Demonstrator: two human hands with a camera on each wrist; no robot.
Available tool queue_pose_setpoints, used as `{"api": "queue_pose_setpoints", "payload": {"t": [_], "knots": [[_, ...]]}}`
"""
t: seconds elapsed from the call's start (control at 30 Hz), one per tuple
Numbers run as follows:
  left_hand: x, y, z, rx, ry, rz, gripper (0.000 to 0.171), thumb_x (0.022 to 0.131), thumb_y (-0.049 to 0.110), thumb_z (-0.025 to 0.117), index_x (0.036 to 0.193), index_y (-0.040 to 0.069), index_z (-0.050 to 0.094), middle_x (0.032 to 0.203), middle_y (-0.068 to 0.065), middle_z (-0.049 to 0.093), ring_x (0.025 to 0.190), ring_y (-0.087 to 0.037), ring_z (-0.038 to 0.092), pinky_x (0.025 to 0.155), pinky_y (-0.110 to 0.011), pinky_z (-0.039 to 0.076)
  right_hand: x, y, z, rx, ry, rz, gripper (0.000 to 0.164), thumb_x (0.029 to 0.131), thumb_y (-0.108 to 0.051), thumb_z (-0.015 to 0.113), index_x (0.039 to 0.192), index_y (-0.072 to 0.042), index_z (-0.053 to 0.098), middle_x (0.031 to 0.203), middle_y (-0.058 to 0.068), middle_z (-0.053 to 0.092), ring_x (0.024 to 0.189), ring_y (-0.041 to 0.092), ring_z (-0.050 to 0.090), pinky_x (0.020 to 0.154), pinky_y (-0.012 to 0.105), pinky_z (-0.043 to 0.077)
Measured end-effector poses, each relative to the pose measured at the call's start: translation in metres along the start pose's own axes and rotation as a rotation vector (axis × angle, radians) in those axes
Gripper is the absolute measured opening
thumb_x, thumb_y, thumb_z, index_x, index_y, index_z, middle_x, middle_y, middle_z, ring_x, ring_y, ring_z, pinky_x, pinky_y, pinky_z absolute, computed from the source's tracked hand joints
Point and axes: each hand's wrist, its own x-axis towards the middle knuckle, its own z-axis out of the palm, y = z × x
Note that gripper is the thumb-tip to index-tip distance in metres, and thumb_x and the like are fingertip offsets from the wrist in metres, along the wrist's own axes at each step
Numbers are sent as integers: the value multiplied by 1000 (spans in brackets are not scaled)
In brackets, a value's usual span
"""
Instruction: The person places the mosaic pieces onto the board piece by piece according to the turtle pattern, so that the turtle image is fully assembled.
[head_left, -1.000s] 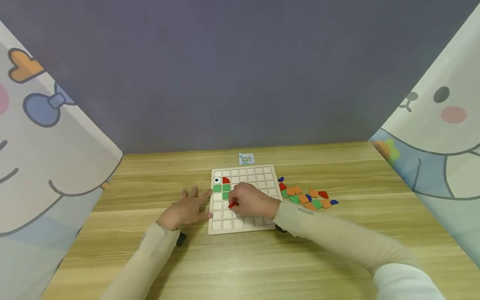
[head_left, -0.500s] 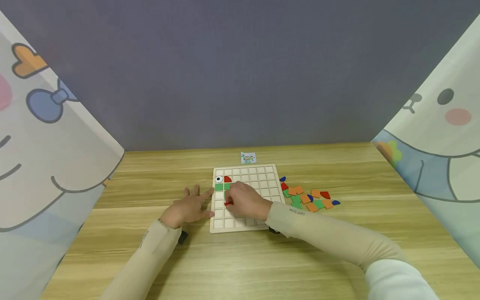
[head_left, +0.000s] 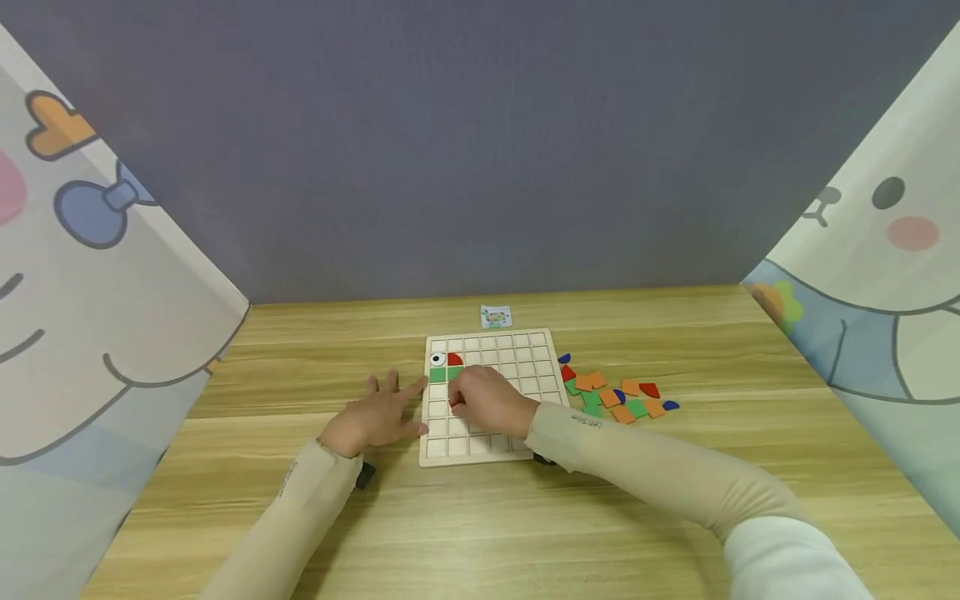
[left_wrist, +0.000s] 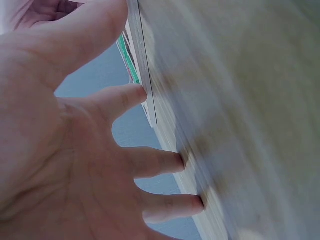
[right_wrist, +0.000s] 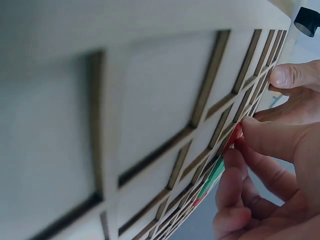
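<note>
Square pale-wood board with a grid of shallow cells [head_left: 525, 352], flat on the wood-grain counter [head_left: 465, 533] before you. Your right hand [head_left: 491, 402]: thumb and fingers pinching one thin red piece [right_wrist: 233, 136], its outline mostly covered, held at the second column from the left, just beside a green inlay; whether it is fully seated cannot be told. Your left hand [head_left: 372, 422]: grasping nothing, fingers spread, thumb and index against the board's left edge, other fingertips on the counter. Already laid in: one round white-and-black eye disc [head_left: 437, 359], one red quarter-round tile [head_left: 455, 360], green square tiles [head_left: 437, 375]. Loose, right of the board: orange square tiles [head_left: 623, 414], blue half-round pieces [head_left: 671, 406], further greens and reds. Beyond the far edge: one small printed picture card [head_left: 496, 317]. Handling note — square the red piece to the cell walls first, then press it flat with a fingertip; a tilted corner would probably catch on the ridge. Keep the left hand's brace light — a hard push could shift the board.
</note>
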Motion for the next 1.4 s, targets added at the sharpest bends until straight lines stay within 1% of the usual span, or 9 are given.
{"api": "queue_pose_setpoints", "payload": {"t": [0.23,0.43,0.53,0.7,0.87,0.97,1.1,1.23,1.4], "knots": [[0,0,-1,-2,1,-6,80,88,47,62,152,21,22,148,-36,8,127,-63,9,79,-78,29,-1,1,-1,33,21,31,24,84,-9,69,63,-18,61,61,-9,54,59,9,48,57,24,42],[-1,2,0,-6,5,-4,79,88,46,62,152,21,22,148,-36,8,128,-63,10,79,-78,29,-14,11,-19,-2,54,63,9,84,-17,71,75,-17,70,73,-12,57,73,8,50,65,24,45],[-1,3,-1,-11,2,-8,79,89,45,62,152,21,22,149,-35,7,128,-62,9,79,-78,29,-25,27,-40,-51,118,90,4,84,-19,73,82,-16,72,80,-10,58,79,10,52,71,27,45],[-2,3,-1,-30,-12,-12,79,89,44,61,153,22,20,149,-34,4,129,-62,6,80,-79,26,-42,67,-72,-45,194,112,4,84,-13,73,88,-12,73,85,-5,61,83,17,54,73,34,45],[-2,1,-1,-51,-19,-4,78,90,43,62,152,21,21,149,-35,3,128,-63,5,80,-79,26,-63,100,-88,16,190,168,11,86,-8,70,96,-8,73,94,0,63,88,22,53,75,38,45],[-2,1,-1,-54,-17,1,78,90,42,62,152,21,21,149,-36,4,128,-63,5,79,-79,27,-75,114,-90,63,173,201,14,87,-6,67,101,-6,72,101,2,63,94,22,54,84,42,45],[-2,0,-1,-52,-21,-2,78,90,43,61,153,21,20,149,-35,4,128,-63,5,80,-79,27,-84,130,-88,74,131,189,17,88,-3,65,104,-5,72,104,4,65,97,23,58,89,44,45],[-2,0,0,-51,-24,-2,78,90,43,61,153,21,20,149,-35,4,128,-62,4,80,-78,28,-88,140,-83,67,92,142,16,89,-6,66,103,-8,73,102,1,65,93,20,59,81,38,50],[-2,0,0,-45,-25,-4,79,89,43,61,153,21,20,149,-35,4,128,-62,5,79,-77,30,-95,137,-79,74,39,85,13,89,-11,68,99,-10,75,97,-3,61,87,17,50,71,33,47]]}}
